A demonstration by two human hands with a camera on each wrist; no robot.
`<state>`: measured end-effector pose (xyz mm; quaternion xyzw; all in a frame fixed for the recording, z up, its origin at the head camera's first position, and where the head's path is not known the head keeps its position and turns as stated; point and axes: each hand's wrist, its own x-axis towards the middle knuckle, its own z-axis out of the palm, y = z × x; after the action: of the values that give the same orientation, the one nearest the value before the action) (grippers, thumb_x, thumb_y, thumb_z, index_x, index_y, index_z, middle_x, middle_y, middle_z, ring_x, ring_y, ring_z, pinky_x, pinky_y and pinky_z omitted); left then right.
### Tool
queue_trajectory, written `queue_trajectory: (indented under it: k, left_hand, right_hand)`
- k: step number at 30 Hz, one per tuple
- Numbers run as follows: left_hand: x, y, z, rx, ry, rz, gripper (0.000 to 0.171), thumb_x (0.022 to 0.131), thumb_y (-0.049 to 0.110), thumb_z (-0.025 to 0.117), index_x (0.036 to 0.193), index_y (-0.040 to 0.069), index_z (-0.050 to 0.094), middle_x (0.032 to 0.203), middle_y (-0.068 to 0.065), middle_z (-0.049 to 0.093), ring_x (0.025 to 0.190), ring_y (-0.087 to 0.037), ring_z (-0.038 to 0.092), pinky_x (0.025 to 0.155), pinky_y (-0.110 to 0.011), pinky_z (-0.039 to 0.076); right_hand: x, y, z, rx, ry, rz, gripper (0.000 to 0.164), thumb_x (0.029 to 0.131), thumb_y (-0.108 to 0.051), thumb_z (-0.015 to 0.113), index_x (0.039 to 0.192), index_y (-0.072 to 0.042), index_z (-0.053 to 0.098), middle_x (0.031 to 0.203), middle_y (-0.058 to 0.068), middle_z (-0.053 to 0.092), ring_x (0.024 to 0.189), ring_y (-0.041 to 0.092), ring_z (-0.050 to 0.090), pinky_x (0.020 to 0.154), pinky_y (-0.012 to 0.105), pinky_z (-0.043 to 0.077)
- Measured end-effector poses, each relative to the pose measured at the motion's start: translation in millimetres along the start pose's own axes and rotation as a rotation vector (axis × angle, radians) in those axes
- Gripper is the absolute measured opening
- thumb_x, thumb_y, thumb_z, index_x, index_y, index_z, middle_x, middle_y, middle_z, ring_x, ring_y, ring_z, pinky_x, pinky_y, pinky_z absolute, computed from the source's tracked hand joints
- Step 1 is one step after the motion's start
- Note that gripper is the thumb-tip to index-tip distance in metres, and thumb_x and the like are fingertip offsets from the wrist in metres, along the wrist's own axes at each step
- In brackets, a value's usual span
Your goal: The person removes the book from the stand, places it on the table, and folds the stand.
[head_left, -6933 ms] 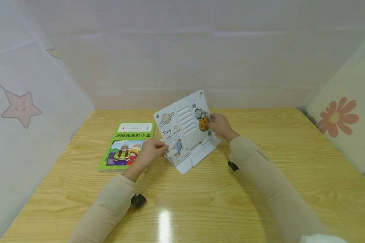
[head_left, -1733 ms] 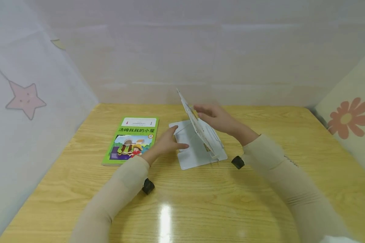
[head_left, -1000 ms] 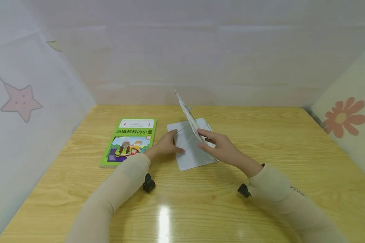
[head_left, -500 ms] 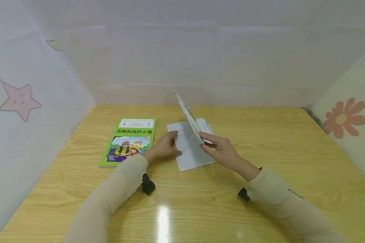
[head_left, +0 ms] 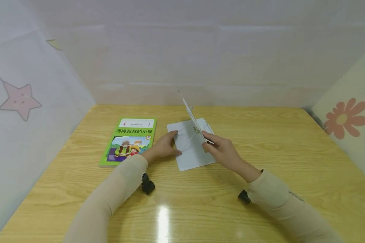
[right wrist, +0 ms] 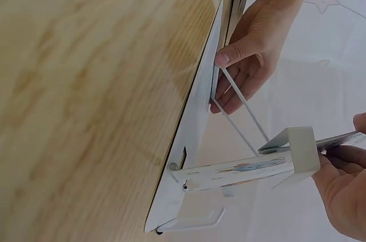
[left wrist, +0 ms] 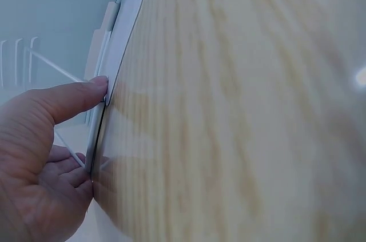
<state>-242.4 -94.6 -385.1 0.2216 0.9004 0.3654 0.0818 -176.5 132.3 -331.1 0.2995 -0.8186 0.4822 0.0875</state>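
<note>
A white folding book stand [head_left: 187, 161] rests turned sideways in the middle of the table. Its printed panel [head_left: 190, 113] stands up at a slant from the flat base, edge-on to the head view. My left hand [head_left: 163, 145] holds the base's left edge, thumb and fingers spread around the ends of the wire prop [right wrist: 245, 104]. My right hand [head_left: 227, 155] pinches the panel's near side edge between thumb and fingers. In the right wrist view the prop reaches from the base edge to the panel's back. The left wrist view shows the left thumb [left wrist: 80, 100] against the base edge.
A green-bordered picture book [head_left: 127, 145] lies left of the stand, its lower right corner behind the left forearm. The wooden table [head_left: 197, 209] spreads around them. Printed cloth walls [head_left: 176, 60] close off the back and both sides.
Since the earliest frame the stand has turned sideways. The right hand has come down from behind the panel to its near edge. Most recently the panel has tipped slightly rightward; the left hand stays put.
</note>
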Motion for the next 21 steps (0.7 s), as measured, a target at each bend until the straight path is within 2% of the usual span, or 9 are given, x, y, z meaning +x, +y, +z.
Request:
queue_trajectory:
  k: [6,11,17,21]
  left_hand:
    - [0.7,-1.5,0.3,-0.003,-0.013,-0.019,0.084,0.068,0.021,0.074,0.132,-0.003,0.025,0.134,-0.017,0.030,0.121,-0.026,0.028,0.099,-0.032,0.023]
    - [1.7,-3.2,0.9,0.005,-0.017,-0.017,0.085,0.068,0.022,0.073,0.133,-0.003,0.024,0.135,-0.017,0.028,0.123,-0.025,0.026,0.099,-0.032,0.022]
    - [1.4,-1.2,0.6,0.012,-0.028,-0.021,0.085,0.069,0.023,0.073,0.133,-0.003,0.023,0.136,-0.016,0.027,0.123,-0.025,0.024,0.100,-0.031,0.020]
    - [1.0,0.7,0.3,0.018,-0.030,-0.031,0.085,0.069,0.024,0.073,0.134,-0.002,0.023,0.136,-0.015,0.027,0.124,-0.024,0.024,0.100,-0.031,0.019]
  right_hand:
    - [-1.3,3.3,-4.3,0.043,0.041,0.039,0.033,0.084,0.001,0.051,0.116,0.010,0.048,0.114,0.024,0.049,0.097,0.031,0.053,0.071,0.030,0.048]
    - [-2.7,5.1,-7.4,0.021,0.078,0.050,0.032,0.086,-0.002,0.051,0.116,0.010,0.049,0.112,0.024,0.050,0.095,0.032,0.053,0.069,0.034,0.049]
    - [-4.8,8.5,-12.8,0.031,0.100,0.073,0.031,0.086,-0.004,0.050,0.114,0.010,0.050,0.108,0.021,0.054,0.093,0.027,0.055,0.071,0.026,0.048]
    - [-6.1,11.0,-15.2,0.047,0.118,0.052,0.029,0.086,-0.001,0.049,0.112,0.012,0.050,0.106,0.022,0.055,0.094,0.028,0.055,0.073,0.019,0.046]
